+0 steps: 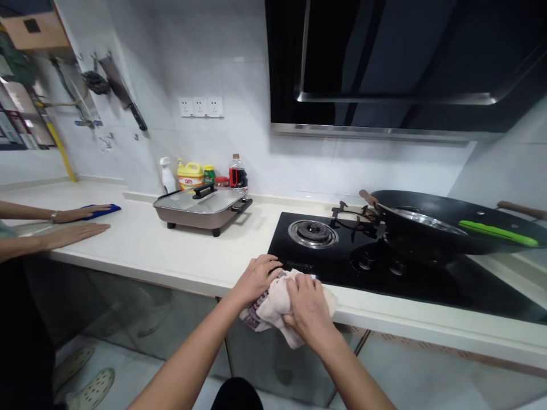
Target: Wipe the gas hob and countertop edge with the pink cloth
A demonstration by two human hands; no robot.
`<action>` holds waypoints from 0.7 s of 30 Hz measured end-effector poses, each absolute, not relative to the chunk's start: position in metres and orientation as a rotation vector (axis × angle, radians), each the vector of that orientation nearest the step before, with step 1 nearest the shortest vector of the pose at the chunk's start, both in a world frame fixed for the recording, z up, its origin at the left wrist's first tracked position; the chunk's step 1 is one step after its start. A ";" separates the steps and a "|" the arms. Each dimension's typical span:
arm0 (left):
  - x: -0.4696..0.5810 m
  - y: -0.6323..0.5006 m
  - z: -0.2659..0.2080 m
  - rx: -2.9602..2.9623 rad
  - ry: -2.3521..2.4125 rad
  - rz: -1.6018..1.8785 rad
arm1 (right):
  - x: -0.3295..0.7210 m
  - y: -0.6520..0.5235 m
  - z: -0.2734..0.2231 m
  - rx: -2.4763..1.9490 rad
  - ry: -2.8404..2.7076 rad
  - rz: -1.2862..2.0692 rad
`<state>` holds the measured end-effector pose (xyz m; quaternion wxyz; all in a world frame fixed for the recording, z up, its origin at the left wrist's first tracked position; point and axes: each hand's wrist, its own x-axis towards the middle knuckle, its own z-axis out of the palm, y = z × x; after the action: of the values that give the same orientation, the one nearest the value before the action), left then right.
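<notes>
Hand status: My right hand is clamped on a pale cloth, fingers bent over the top and thumb set apart below. My left hand rests at the cloth's left side, fingers close together and bent; I cannot tell whether they grip the fabric.

Cloth position: At the front edge of the counter, just in front of the hob. Its lower folds hang over the edge.

Progress: I judge the work to be partway through. Done: the cloth is in contact with the front edge, and the left burner is exposed, with no grate over it. 1 grate sits towards the rear. Left, in my judgement: the hob's right side, where 1 wok and 1 smaller pan cover the glass. The surface is dark and reflective; I cannot confirm that any section is finished.

Adjacent station: To my left, a co-worker has 2 hands on the counter, 1 on a blue cloth, beyond the lidded electric pan.
</notes>
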<state>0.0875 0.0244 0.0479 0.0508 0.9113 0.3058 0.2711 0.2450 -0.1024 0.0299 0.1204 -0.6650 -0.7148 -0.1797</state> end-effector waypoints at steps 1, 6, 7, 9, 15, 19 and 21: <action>0.087 0.026 0.048 2.748 0.938 0.837 | 0.243 -0.101 0.029 -1.922 -2.087 -0.526; 0.086 0.030 0.046 2.744 0.954 0.903 | 0.267 -0.113 0.009 -1.772 -2.070 -0.600; 0.086 0.030 0.046 2.756 0.957 0.908 | 0.276 -0.118 0.005 -1.753 -2.053 -0.620; 0.087 0.029 0.045 2.781 0.967 0.901 | 0.298 -0.130 -0.002 -1.730 -1.998 -0.658; 0.087 0.025 0.045 2.842 1.006 0.852 | 0.395 -0.188 -0.028 -1.873 -1.854 -0.739; 0.088 0.022 0.046 2.856 1.008 0.845 | 0.468 -0.236 -0.052 -2.037 -1.678 -0.838; 0.089 0.023 0.045 2.859 1.003 0.853 | 0.493 -0.252 -0.060 -2.075 -1.613 -0.831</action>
<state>0.0885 0.0228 0.0447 -0.0033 0.9083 0.3187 0.2711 0.4925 -0.2525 -0.0599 0.1914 -0.7387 -0.5745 -0.2960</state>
